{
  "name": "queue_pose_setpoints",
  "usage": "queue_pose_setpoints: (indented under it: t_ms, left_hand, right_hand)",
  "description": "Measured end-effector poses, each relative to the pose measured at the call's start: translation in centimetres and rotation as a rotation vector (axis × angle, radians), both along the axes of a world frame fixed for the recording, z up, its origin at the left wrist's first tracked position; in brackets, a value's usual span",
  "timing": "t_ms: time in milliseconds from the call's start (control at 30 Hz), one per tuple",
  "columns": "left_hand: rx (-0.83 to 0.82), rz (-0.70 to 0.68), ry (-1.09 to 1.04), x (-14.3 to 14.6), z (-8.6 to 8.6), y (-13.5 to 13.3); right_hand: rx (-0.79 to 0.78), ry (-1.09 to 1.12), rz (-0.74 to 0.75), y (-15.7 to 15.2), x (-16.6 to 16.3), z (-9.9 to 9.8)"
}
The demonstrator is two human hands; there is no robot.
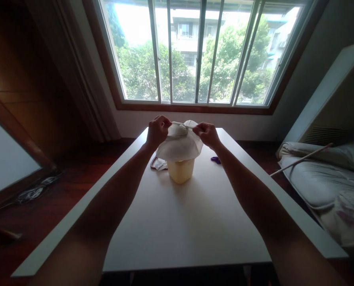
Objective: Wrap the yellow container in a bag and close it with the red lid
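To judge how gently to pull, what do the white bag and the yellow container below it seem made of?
White bag: probably thin plastic film with a dull finish, judging by its puffed, loosely draped shape. Yellow container: likely smooth molded plastic, given its even color and rounded corners.

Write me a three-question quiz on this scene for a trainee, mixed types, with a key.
1. True or false: the purple item lies to the right of the pale yellow container.
2. What do the left hand and the right hand both hold?
3. Fill in the missing word: the pale yellow container stands on a white ____.

Key:
1. True.
2. The white bag, which covers the top of the container.
3. Table.
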State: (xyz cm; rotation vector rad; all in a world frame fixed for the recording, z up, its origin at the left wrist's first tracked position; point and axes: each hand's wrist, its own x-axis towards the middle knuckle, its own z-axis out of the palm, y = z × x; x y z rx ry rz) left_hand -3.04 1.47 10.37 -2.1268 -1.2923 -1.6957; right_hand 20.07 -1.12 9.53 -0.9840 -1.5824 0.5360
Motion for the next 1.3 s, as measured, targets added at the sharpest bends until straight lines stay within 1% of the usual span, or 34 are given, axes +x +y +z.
queue_pose_setpoints:
  t_ms: [67, 167, 267, 333, 433, 467, 600, 700, 767, 867, 933, 1000, 1067, 1100, 1167, 1233, 1300]
  left_hand:
    - [-0.053, 0.064, -0.095, -0.8, 0.3, 0.4]
    - [-0.162, 0.15, -0.216, -1.8, 0.4, 0.9]
    - [-0.258, 0.157, -0.234, -2.2, 0.3, 0.5]
    - [-0.224, 0.092, -0.148, -1.8, 0.4, -0.4]
    - [-0.065, -0.03, 0.095, -0.1, 1.2, -1.8]
    - [-0.047, -0.045, 0.183, 0.5, 1.6, -2.2]
    - [-0.09, -0.05, 0.444, 2.2, 3.3, -2.3]
    - [-0.122, -0.084, 0.567, 2.4, 4.0, -1.8]
    - [-0.11, -0.069, 0.544, 2.1, 4.1, -1.5]
    - [-0.08, 0.021, 0.326, 0.7, 3.8, -0.5]
    - [-0.105, 0.085, 0.111, -0.8, 3.3, 0.6]
    - [-0.164, 0.144, -0.09, -2.2, 2.6, 1.6]
    - [-0.209, 0.158, -0.188, -2.8, 2.0, 2.2]
    - [-0.219, 0.142, -0.2, -2.8, 1.8, 2.1]
    - [-0.228, 0.061, -0.142, -1.9, 1.9, 1.6]
    - [-0.243, -0.031, -0.011, -0.4, 2.3, 0.8]
    - [-0.262, -0.076, 0.118, 0.7, 3.0, 0.4]
  right_hand:
    - [0.043, 0.003, -0.071, 0.2, 0.2, -0.4]
    - [0.067, 0.019, -0.122, 0.2, 0.8, -1.2]
    - [0.086, -0.036, -0.155, -0.3, 1.2, -1.6]
    - [0.149, -0.103, -0.148, -0.7, 1.1, -1.4]
    - [0.261, -0.21, -0.077, -1.1, 0.0, -0.5]
    - [0.281, -0.253, -0.059, -1.1, -0.5, -0.2]
    - [0.283, -0.376, -0.056, -0.6, -2.2, 0.5]
    - [0.25, -0.342, -0.013, -0.1, -2.3, 0.6]
    - [0.221, -0.287, 0.01, 0.1, -1.7, 0.6]
    - [0.173, -0.188, -0.005, 0.2, -0.3, 0.3]
    - [0.154, -0.115, -0.071, 0.4, 0.7, -0.2]
    - [0.128, -0.04, -0.17, 0.7, 1.6, -0.8]
    - [0.072, 0.021, -0.223, 1.0, 2.0, -1.5]
    - [0.048, 0.043, -0.217, 1.1, 2.0, -1.6]
    - [0.04, 0.047, -0.15, 1.2, 1.4, -1.4]
    - [0.073, -0.008, -0.059, 1.0, 0.6, -0.6]
    - [0.102, -0.091, 0.005, 1.0, 0.0, 0.4]
